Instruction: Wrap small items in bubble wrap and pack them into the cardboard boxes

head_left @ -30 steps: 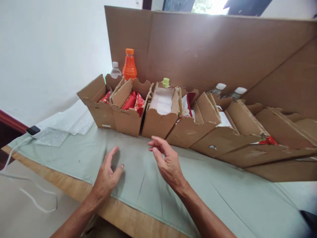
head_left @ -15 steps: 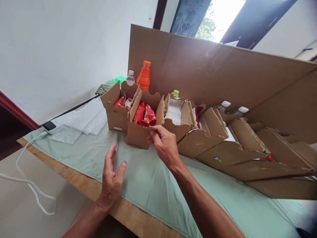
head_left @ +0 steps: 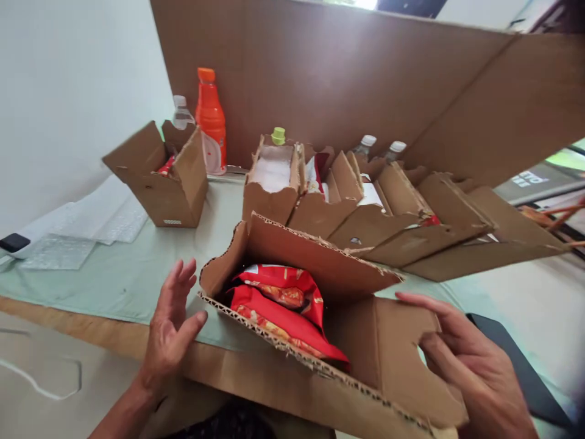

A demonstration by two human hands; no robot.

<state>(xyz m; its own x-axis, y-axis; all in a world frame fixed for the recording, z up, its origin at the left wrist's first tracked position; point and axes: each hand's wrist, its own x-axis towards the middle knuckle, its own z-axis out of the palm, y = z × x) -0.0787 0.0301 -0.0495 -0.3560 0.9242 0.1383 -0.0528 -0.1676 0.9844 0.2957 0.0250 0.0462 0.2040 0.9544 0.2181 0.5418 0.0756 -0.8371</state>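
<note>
An open cardboard box (head_left: 269,235) lies tilted close in front of me, holding red snack packets (head_left: 278,317). My right hand (head_left: 475,360) grips its right end, with the thumb at the cut-out in the end panel and some fingers hidden. To the left of the box, my left hand (head_left: 171,326) is held up with fingers apart, touching nothing. Beyond it stands another cardboard box (head_left: 159,198) with something red inside.
A slanting row of cardboard boxes (head_left: 329,219) runs along a tall cardboard panel (head_left: 311,79). An orange bottle (head_left: 211,116) stands behind. Bubble wrap (head_left: 86,219) lies left; a dark flat object (head_left: 516,366) lies right. The table edge (head_left: 119,332) is near me.
My right hand has drawn the box with red packets out of the row, toward me and to the right, turning it. My left hand stays open. The view has shifted.
</note>
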